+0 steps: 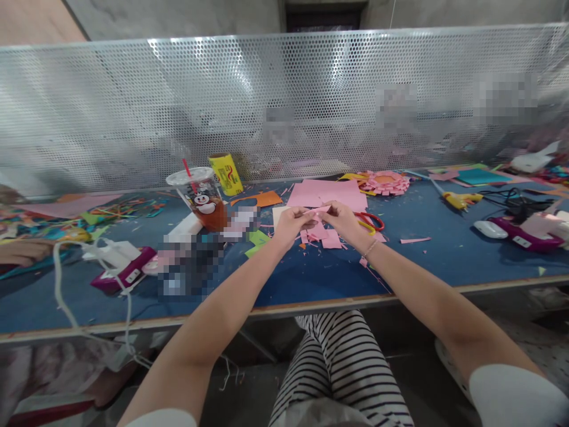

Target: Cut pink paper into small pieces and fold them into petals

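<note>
from over here i pick out a clear drink cup point(208, 204) with a red straw point(186, 167). just behind the cup, to its right, i see a yellow cylinder point(226, 174); a perforated metal screen point(306, 118) stands behind the cup. left and nearer me than the cup is a purple power strip point(143, 264). well right of the cup i have a yellow glue gun point(457, 200) and a teal sheet point(482, 176).

A person wears short white sleeves point(518, 394) that end above the elbows, along with white trousers point(355, 362) whose narrow, dark stripes run across both legs. A thin bracelet point(370, 247) circles the wrist of the right hand point(341, 219); pale greyish fabric point(329, 416) covers part of the lap.
</note>
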`<state>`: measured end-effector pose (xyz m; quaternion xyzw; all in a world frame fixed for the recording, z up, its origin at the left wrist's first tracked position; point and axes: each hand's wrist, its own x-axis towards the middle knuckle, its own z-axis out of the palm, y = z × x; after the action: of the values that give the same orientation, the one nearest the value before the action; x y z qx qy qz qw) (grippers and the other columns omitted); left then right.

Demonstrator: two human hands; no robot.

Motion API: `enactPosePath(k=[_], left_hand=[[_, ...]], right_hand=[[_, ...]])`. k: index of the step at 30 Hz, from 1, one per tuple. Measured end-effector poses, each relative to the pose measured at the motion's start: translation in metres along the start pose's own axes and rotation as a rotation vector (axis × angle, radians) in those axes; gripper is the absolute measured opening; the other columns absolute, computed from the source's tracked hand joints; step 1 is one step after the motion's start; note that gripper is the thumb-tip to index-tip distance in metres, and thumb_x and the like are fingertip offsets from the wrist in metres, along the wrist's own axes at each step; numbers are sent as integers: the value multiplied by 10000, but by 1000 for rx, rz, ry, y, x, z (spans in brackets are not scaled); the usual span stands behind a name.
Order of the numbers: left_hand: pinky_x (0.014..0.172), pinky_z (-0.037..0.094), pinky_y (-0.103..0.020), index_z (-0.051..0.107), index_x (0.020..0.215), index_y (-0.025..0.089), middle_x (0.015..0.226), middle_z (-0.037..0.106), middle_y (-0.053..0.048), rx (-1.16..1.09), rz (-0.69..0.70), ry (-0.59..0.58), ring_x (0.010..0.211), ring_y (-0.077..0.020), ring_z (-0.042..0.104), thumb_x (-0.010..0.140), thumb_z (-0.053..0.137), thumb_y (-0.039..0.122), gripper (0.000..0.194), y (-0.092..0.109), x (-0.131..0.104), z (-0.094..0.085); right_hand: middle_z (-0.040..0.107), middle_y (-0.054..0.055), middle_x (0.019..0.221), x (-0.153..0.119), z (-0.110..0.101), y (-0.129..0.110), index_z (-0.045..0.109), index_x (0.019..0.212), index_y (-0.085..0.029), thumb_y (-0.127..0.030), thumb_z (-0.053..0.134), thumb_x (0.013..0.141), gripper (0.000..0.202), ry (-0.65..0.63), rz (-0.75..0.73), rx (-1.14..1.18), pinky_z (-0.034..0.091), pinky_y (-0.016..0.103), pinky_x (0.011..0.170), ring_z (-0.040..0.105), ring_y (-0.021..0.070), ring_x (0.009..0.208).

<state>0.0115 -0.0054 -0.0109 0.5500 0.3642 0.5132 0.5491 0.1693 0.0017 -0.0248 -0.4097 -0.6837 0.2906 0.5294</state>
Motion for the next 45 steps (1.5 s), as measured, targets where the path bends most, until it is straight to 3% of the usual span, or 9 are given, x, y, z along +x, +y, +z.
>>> enactPosePath(k=[8, 15, 24, 39, 45], left_hand=[[704, 517, -299, 583, 739, 101, 669, 650, -50, 5, 8, 0, 619, -127, 629, 566, 737, 332, 327, -1, 1, -1], [719, 513, -309, 586, 733, 112, 653, 645, -34, 1, 28, 17, 609, -127, 630, 554, 742, 326, 319, 0, 0, 0], [714, 513, -304, 591, 734, 111, 647, 642, -32, -20, 35, -9, 602, -123, 628, 558, 742, 321, 313, 2, 0, 0], [690, 516, -279, 592, 724, 114, 643, 641, -20, -35, 29, -10, 592, -111, 622, 560, 742, 293, 285, 4, -2, 1], [688, 518, -283, 594, 731, 114, 638, 639, -22, -35, 23, -10, 598, -118, 626, 558, 742, 298, 293, 2, 0, 0]], right_hand=[[567, -10, 633, 1, 1, 3, 580, 857, -174, -397, 586, 705, 270, 17, -13, -21, 432, 254, 576, 543, 123, 590], [574, 4, 706, 0, 3, 2, 585, 823, -174, -380, 540, 741, 226, 7, 11, 193, 465, 259, 593, 541, 112, 603], [548, -20, 641, -2, 1, -7, 589, 701, -171, -376, 611, 677, 208, 37, 80, 384, 455, 243, 602, 519, 93, 585], [591, -5, 581, -5, -1, -14, 604, 608, -173, -378, 629, 682, 219, 7, 125, 534, 474, 258, 612, 558, 118, 574], [626, 14, 623, -2, -5, -9, 644, 679, -172, -446, 596, 694, 279, 34, 175, 585, 480, 278, 620, 579, 132, 585]])
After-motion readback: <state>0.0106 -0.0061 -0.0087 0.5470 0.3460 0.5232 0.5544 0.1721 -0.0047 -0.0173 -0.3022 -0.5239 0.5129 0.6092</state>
